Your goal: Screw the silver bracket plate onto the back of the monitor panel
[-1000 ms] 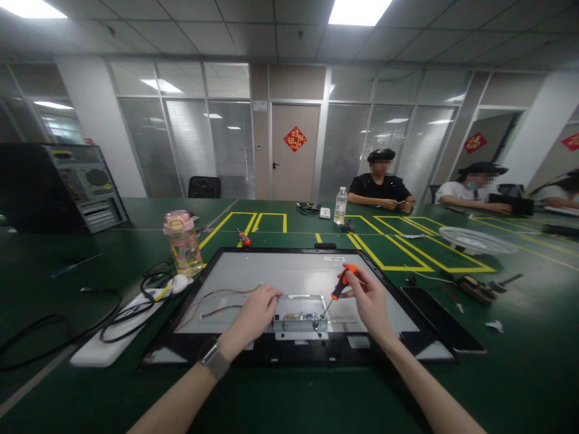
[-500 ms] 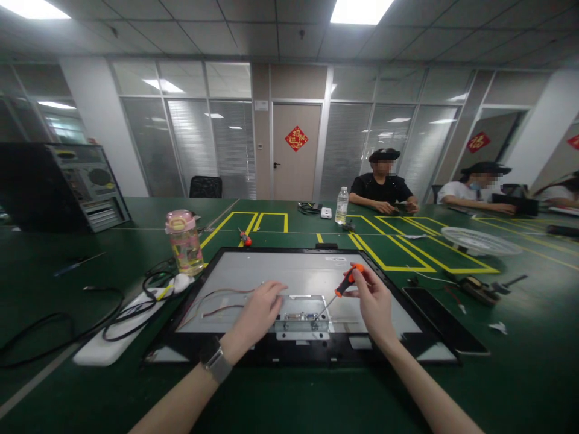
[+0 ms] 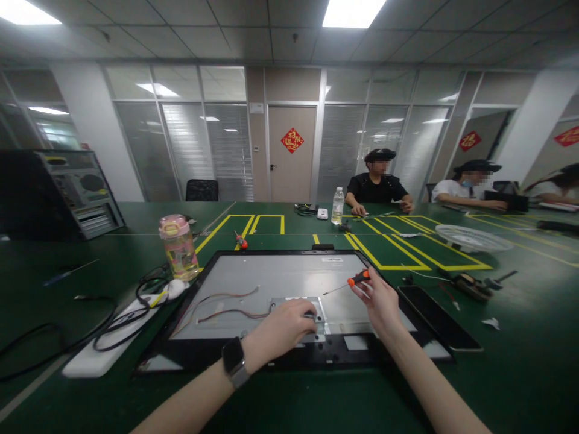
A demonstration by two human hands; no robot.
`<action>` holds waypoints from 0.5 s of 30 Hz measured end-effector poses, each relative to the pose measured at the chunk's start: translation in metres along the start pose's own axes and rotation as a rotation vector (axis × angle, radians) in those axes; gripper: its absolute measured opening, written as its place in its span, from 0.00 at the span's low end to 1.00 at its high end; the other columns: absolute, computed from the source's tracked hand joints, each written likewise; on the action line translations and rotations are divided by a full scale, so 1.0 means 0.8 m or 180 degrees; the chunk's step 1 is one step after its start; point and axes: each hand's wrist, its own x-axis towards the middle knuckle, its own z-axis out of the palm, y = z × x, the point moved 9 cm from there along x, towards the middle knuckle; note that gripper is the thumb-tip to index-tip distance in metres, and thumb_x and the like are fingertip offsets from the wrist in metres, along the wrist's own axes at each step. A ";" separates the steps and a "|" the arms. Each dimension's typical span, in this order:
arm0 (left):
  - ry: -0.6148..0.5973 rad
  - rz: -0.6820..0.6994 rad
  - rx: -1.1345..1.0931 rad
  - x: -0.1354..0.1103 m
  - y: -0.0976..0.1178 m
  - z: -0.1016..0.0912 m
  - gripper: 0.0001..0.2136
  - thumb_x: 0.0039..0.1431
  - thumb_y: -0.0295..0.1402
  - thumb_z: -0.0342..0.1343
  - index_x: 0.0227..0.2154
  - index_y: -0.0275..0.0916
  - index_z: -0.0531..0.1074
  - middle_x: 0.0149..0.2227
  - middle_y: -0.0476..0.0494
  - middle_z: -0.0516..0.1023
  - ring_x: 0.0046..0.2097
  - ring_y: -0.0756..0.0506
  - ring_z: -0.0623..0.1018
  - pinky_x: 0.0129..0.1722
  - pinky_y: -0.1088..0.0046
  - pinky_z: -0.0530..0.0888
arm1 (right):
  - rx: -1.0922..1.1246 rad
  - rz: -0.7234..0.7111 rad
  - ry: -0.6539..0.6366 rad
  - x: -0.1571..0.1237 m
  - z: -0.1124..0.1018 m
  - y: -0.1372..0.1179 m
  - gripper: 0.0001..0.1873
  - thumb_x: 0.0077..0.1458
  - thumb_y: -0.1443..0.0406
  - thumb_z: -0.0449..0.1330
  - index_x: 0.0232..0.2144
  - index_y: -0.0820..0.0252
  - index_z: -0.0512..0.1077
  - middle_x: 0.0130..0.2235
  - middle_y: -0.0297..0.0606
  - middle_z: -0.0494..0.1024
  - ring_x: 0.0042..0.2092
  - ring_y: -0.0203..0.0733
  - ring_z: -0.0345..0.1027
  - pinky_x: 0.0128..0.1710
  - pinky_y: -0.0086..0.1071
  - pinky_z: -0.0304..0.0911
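A monitor panel (image 3: pixel 280 274) lies face down on the green table, with a small metal bracket (image 3: pixel 319 313) near its front edge. My left hand (image 3: pixel 283 328) rests curled on that bracket, fingers closed over it. My right hand (image 3: pixel 380 301) holds an orange-handled screwdriver (image 3: pixel 357 279), lifted off the bracket with its tip pointing left. Thin coloured wires (image 3: pixel 226 304) run across the panel to the left of the bracket.
A pink-capped bottle (image 3: pixel 178 244) and black cables (image 3: pixel 122 313) on a white slab sit at the left. A computer case (image 3: pixel 72 193) stands far left. A black strip (image 3: pixel 434 316) lies right. Across the table sit people, a water bottle (image 3: pixel 337 206) and a fan grille (image 3: pixel 473 236).
My right hand lifted the screwdriver off the bracket and swung it to the right. My left hand slid right onto the bracket. The view shifted slightly.
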 end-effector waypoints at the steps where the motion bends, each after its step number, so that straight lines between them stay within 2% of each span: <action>1: 0.0001 0.0000 0.0050 0.000 0.000 -0.001 0.04 0.60 0.26 0.56 0.34 0.40 0.73 0.45 0.47 0.73 0.44 0.47 0.73 0.44 0.71 0.69 | 0.0021 -0.0001 0.0001 -0.001 0.001 -0.001 0.08 0.48 0.64 0.65 0.26 0.65 0.72 0.20 0.29 0.74 0.22 0.34 0.73 0.20 0.26 0.73; 5: -0.0003 -0.0049 0.0045 0.002 0.002 -0.009 0.03 0.61 0.26 0.54 0.34 0.39 0.71 0.43 0.46 0.73 0.43 0.46 0.72 0.43 0.71 0.69 | 0.0054 -0.0001 -0.0016 -0.003 0.003 -0.005 0.07 0.51 0.65 0.63 0.26 0.65 0.71 0.20 0.29 0.75 0.21 0.35 0.73 0.21 0.27 0.75; 11: 0.0140 -0.0283 -0.0450 -0.001 -0.001 -0.026 0.05 0.62 0.25 0.50 0.34 0.38 0.71 0.40 0.45 0.74 0.41 0.47 0.73 0.42 0.73 0.68 | 0.0060 0.0013 0.0040 -0.004 0.001 -0.006 0.08 0.53 0.66 0.63 0.25 0.65 0.71 0.19 0.30 0.75 0.21 0.34 0.72 0.22 0.27 0.75; 15: 0.0574 -0.0878 -0.1300 -0.003 -0.023 -0.041 0.05 0.61 0.28 0.51 0.33 0.38 0.72 0.34 0.47 0.77 0.38 0.48 0.75 0.40 0.74 0.70 | 0.0078 0.0025 0.0051 -0.004 0.001 -0.006 0.08 0.53 0.66 0.63 0.25 0.65 0.71 0.20 0.29 0.75 0.21 0.34 0.72 0.22 0.28 0.76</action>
